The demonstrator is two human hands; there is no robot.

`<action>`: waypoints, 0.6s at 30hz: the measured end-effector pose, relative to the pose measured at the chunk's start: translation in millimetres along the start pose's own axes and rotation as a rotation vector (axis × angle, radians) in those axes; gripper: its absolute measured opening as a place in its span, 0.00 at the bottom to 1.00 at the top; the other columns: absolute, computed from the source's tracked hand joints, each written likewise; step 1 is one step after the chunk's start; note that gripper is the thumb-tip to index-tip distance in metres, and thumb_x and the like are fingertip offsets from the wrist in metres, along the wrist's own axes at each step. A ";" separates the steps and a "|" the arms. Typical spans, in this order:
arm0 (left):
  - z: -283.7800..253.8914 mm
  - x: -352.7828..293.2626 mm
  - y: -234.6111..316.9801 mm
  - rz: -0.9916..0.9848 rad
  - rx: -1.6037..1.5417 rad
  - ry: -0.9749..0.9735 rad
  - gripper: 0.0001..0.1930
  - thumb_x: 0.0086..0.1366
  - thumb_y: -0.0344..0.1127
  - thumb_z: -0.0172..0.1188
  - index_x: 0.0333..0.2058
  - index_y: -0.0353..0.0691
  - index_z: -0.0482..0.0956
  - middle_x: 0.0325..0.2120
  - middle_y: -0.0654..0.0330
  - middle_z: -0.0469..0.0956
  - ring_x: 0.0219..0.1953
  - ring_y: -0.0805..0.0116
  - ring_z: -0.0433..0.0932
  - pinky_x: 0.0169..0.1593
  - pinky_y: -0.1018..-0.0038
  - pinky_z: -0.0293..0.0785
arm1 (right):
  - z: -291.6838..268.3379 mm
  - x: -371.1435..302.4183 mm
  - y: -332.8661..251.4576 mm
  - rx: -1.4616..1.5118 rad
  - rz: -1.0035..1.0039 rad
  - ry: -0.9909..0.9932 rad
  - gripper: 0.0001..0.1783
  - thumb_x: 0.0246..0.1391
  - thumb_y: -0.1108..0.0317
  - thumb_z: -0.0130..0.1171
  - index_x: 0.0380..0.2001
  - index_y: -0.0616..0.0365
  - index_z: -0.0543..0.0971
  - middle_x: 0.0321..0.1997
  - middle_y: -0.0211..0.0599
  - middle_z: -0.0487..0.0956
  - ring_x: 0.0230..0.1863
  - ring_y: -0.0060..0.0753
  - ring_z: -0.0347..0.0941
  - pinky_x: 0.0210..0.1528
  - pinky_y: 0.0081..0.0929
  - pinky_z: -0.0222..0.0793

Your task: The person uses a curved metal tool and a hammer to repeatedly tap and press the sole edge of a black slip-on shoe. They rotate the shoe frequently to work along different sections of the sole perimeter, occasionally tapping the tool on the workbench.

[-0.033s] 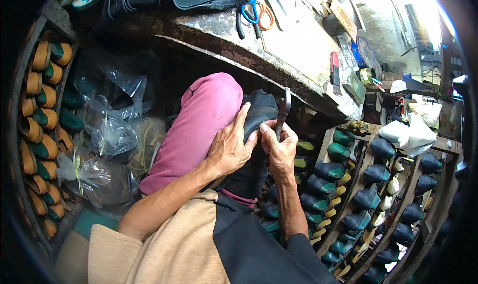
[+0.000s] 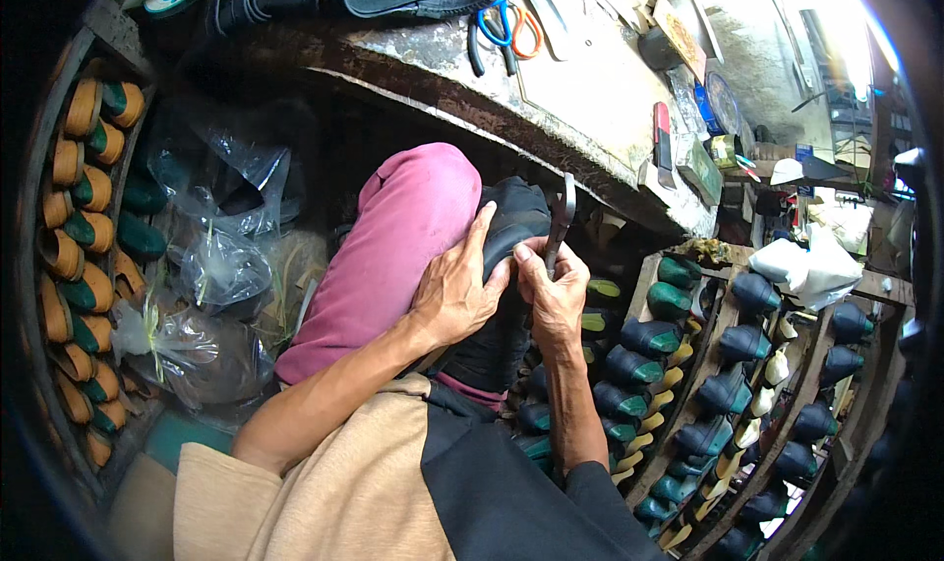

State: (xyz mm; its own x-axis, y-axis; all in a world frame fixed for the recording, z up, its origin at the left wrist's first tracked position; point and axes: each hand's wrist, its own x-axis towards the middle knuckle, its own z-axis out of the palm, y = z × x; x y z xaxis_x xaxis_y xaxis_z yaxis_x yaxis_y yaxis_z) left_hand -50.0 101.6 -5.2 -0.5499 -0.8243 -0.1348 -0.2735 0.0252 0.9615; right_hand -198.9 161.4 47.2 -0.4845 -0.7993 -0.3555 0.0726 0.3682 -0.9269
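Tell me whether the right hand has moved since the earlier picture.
No; judged against the workbench, the right hand shows no visible shift in any direction.

glare whitens the upper right and bench top, shadow pools beneath, fisheye edges curve into black

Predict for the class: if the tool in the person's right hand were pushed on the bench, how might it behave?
The tool is probably stiff, standing firm above the right hand. Its metallic shine suggests it may feel heavy for its size. Its bent top might make it rock rather than roll.
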 end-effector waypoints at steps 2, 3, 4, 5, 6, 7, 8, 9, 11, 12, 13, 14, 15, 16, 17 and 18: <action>2.5 -0.2 -0.8 0.011 0.002 0.007 0.43 0.74 0.35 0.67 0.81 0.33 0.57 0.55 0.22 0.82 0.57 0.24 0.84 0.60 0.42 0.81 | -2.7 0.9 0.8 -0.009 -0.012 0.006 0.06 0.72 0.71 0.72 0.41 0.63 0.86 0.28 0.22 0.81 0.24 0.11 0.68 0.26 0.15 0.60; 3.1 1.3 -1.3 -0.003 0.005 -0.004 0.43 0.74 0.35 0.67 0.81 0.33 0.57 0.54 0.22 0.82 0.57 0.24 0.84 0.60 0.41 0.81 | -2.9 2.9 1.5 -0.011 -0.016 0.010 0.06 0.72 0.71 0.72 0.41 0.63 0.87 0.28 0.22 0.81 0.24 0.10 0.68 0.26 0.15 0.60; 3.5 1.6 -1.3 0.026 0.007 0.016 0.43 0.74 0.35 0.67 0.81 0.33 0.56 0.54 0.22 0.82 0.57 0.24 0.84 0.60 0.41 0.81 | -3.0 2.9 2.3 -0.029 0.026 0.013 0.06 0.71 0.71 0.72 0.40 0.63 0.87 0.28 0.22 0.81 0.25 0.10 0.68 0.27 0.15 0.60; 2.7 6.5 -2.7 0.042 0.013 0.027 0.43 0.74 0.35 0.67 0.81 0.33 0.56 0.54 0.21 0.82 0.57 0.24 0.84 0.60 0.41 0.81 | -1.6 5.6 3.8 -0.020 -0.028 0.014 0.06 0.71 0.71 0.73 0.40 0.62 0.87 0.28 0.21 0.81 0.24 0.10 0.67 0.26 0.15 0.58; 2.1 7.0 -2.9 0.046 0.020 0.036 0.44 0.73 0.35 0.67 0.81 0.33 0.55 0.53 0.21 0.82 0.57 0.24 0.84 0.60 0.41 0.81 | -0.1 5.5 5.6 -0.027 -0.025 0.019 0.06 0.70 0.70 0.73 0.41 0.62 0.87 0.27 0.21 0.80 0.23 0.10 0.66 0.25 0.16 0.57; 1.6 7.8 -3.0 0.029 0.024 0.028 0.44 0.73 0.35 0.67 0.81 0.33 0.54 0.53 0.21 0.82 0.57 0.23 0.84 0.60 0.41 0.81 | 2.1 7.6 7.5 -0.034 -0.022 0.023 0.06 0.69 0.70 0.74 0.41 0.61 0.87 0.27 0.20 0.80 0.22 0.10 0.65 0.24 0.16 0.55; 1.1 7.6 -2.9 0.005 0.030 0.022 0.45 0.73 0.34 0.67 0.82 0.33 0.54 0.53 0.21 0.82 0.56 0.23 0.84 0.61 0.41 0.81 | 4.3 7.8 9.5 -0.054 -0.053 0.018 0.06 0.69 0.70 0.74 0.40 0.61 0.87 0.27 0.20 0.80 0.22 0.09 0.65 0.24 0.16 0.55; 0.5 7.6 -2.9 -0.035 0.037 0.005 0.46 0.73 0.34 0.68 0.82 0.33 0.53 0.53 0.21 0.82 0.56 0.23 0.84 0.61 0.41 0.81 | 6.0 8.8 10.6 -0.074 -0.080 0.016 0.05 0.69 0.71 0.74 0.40 0.61 0.87 0.27 0.20 0.80 0.22 0.09 0.65 0.24 0.16 0.56; -0.6 7.0 -3.1 -0.056 0.023 0.001 0.46 0.73 0.35 0.68 0.82 0.34 0.52 0.53 0.21 0.82 0.56 0.22 0.84 0.60 0.41 0.81 | 7.7 10.4 11.6 -0.100 -0.098 0.001 0.05 0.69 0.71 0.73 0.40 0.61 0.87 0.27 0.19 0.80 0.23 0.09 0.65 0.25 0.16 0.56; -1.1 7.0 -3.2 -0.068 0.017 -0.005 0.47 0.73 0.35 0.68 0.82 0.34 0.52 0.53 0.22 0.82 0.55 0.22 0.84 0.60 0.40 0.81 | 7.3 11.5 11.0 -0.105 -0.083 -0.010 0.05 0.70 0.71 0.73 0.41 0.61 0.87 0.28 0.19 0.80 0.24 0.09 0.65 0.25 0.16 0.57; -1.6 7.3 -3.6 -0.073 0.009 -0.003 0.46 0.73 0.35 0.68 0.82 0.35 0.52 0.54 0.22 0.82 0.55 0.22 0.84 0.60 0.40 0.81 | 6.3 12.2 9.9 -0.117 -0.052 -0.020 0.05 0.70 0.71 0.73 0.41 0.61 0.87 0.29 0.19 0.81 0.24 0.09 0.66 0.26 0.16 0.57; -2.4 7.9 -4.2 -0.077 0.002 -0.003 0.46 0.73 0.35 0.68 0.82 0.35 0.52 0.54 0.22 0.82 0.56 0.22 0.84 0.60 0.40 0.81 | 4.2 12.3 7.8 -0.120 -0.052 -0.062 0.05 0.72 0.71 0.71 0.43 0.62 0.86 0.30 0.22 0.82 0.26 0.11 0.69 0.28 0.17 0.62; -3.2 8.7 -5.0 -0.072 -0.001 0.010 0.46 0.73 0.35 0.68 0.82 0.36 0.53 0.54 0.22 0.82 0.56 0.22 0.84 0.60 0.40 0.80 | 1.9 11.7 5.7 -0.129 -0.036 -0.101 0.06 0.73 0.71 0.69 0.46 0.63 0.85 0.31 0.24 0.83 0.27 0.13 0.72 0.30 0.18 0.66; -4.2 9.9 -6.0 -0.036 -0.006 0.027 0.44 0.75 0.38 0.68 0.82 0.38 0.54 0.56 0.22 0.81 0.57 0.24 0.83 0.61 0.40 0.80 | -0.4 9.8 2.9 -0.137 -0.021 -0.139 0.06 0.75 0.71 0.66 0.48 0.64 0.84 0.32 0.27 0.84 0.28 0.15 0.75 0.31 0.18 0.71; -5.0 10.5 -6.9 -0.008 -0.024 0.043 0.44 0.76 0.39 0.68 0.82 0.38 0.54 0.57 0.22 0.80 0.58 0.24 0.83 0.61 0.41 0.80 | -2.9 6.4 -0.5 -0.104 0.006 -0.142 0.08 0.77 0.70 0.64 0.51 0.63 0.82 0.32 0.28 0.84 0.28 0.16 0.76 0.31 0.19 0.72; -6.0 10.8 -7.8 -0.012 -0.032 0.048 0.43 0.76 0.41 0.68 0.82 0.38 0.55 0.57 0.22 0.80 0.58 0.24 0.83 0.61 0.41 0.79 | -5.4 -1.0 -4.7 -0.069 0.035 -0.147 0.09 0.78 0.69 0.61 0.54 0.63 0.80 0.32 0.29 0.83 0.28 0.18 0.77 0.31 0.20 0.73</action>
State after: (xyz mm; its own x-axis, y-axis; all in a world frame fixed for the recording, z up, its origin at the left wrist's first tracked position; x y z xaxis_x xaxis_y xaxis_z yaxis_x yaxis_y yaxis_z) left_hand -49.1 89.1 -12.8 -0.5079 -0.8506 -0.1359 -0.2546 -0.0025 0.9670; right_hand -203.4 163.1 52.6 -0.3492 -0.8444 -0.4063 0.0248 0.4251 -0.9048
